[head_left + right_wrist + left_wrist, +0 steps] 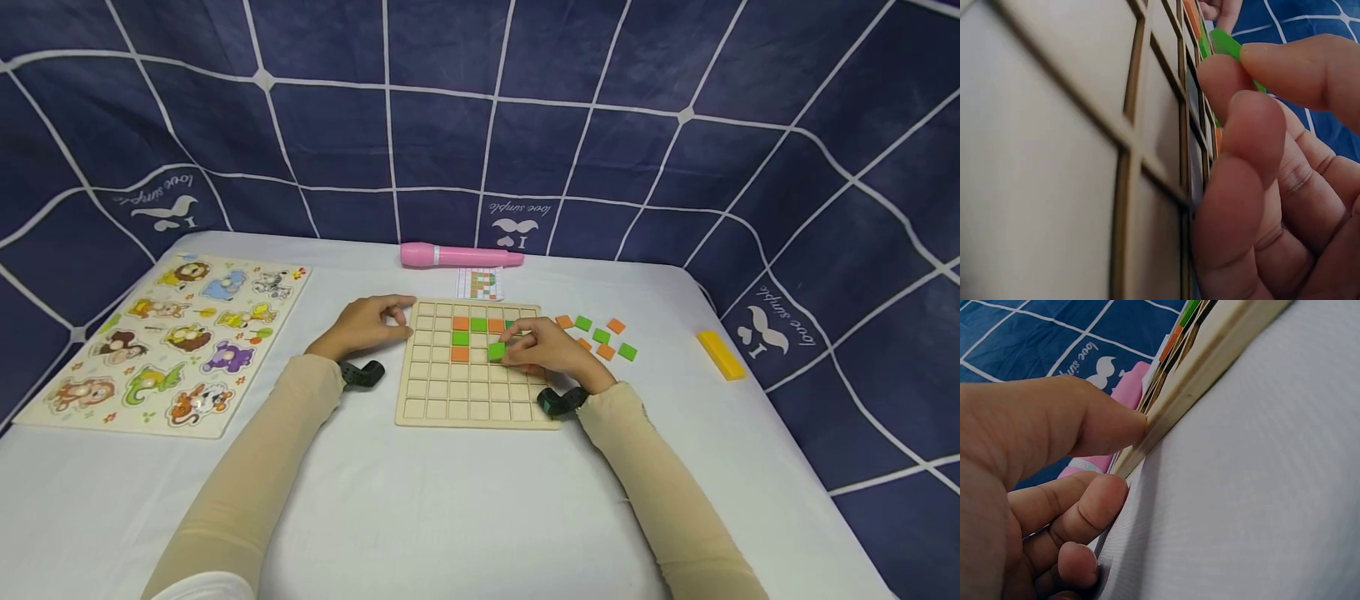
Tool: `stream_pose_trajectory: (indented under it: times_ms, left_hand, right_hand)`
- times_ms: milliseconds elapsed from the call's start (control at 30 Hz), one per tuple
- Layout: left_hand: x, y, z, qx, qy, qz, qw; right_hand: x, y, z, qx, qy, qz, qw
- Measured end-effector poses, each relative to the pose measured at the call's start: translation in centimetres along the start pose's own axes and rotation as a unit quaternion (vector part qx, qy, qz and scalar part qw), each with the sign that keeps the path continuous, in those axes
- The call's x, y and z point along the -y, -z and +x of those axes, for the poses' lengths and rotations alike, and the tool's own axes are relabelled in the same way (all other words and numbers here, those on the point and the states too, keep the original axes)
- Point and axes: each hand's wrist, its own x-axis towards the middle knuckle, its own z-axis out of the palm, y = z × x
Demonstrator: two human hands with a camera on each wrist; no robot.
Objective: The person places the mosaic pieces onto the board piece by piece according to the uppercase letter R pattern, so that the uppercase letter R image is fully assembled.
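Between thumb and finger my right hand [551, 346] pinches a green square tile [497, 351], just above the wooden grid board [435, 408]. In the right wrist view this green tile [1225, 42] is tilted, its lower part covered by fingers. My left hand [367, 322] lies at the board's upper left edge, its thumb touching the side and a finger at the corner. The left wrist view has the thumb [1116, 428] against the board's rim. Orange and green tiles sit in the grid, including an orange tile [460, 354] and a green tile [461, 338]. My right hand partly hides the upper right cells.
Several loose orange and green tiles [602, 336] lie right of the board. Behind it are a small pattern card [481, 284] and a pink microphone-shaped object [461, 256]. An animal puzzle board [217, 333] lies at left, a yellow block [721, 356] far right.
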Motion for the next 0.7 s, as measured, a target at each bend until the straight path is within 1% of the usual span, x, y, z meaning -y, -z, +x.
stream_pose_trajectory:
  times_ms: [167,433,700]
  left_hand:
    - [-0.1,0.0,0.0,0.0,0.0,-0.001,1.0]
    - [-0.1,0.1,0.0,0.002,-0.007,0.0,1.0]
    - [0.1,0.1,0.0,0.005,-0.007,0.0,1.0]
  right_hand:
    - [0.4,-0.5,0.5,0.01,-0.003,-0.002,0.9999]
    - [0.9,-0.9,1.1,0.027,-0.008,-0.034,0.999]
    - [1.2,-1.1,1.6,0.032,-0.018,-0.062,0.9974]
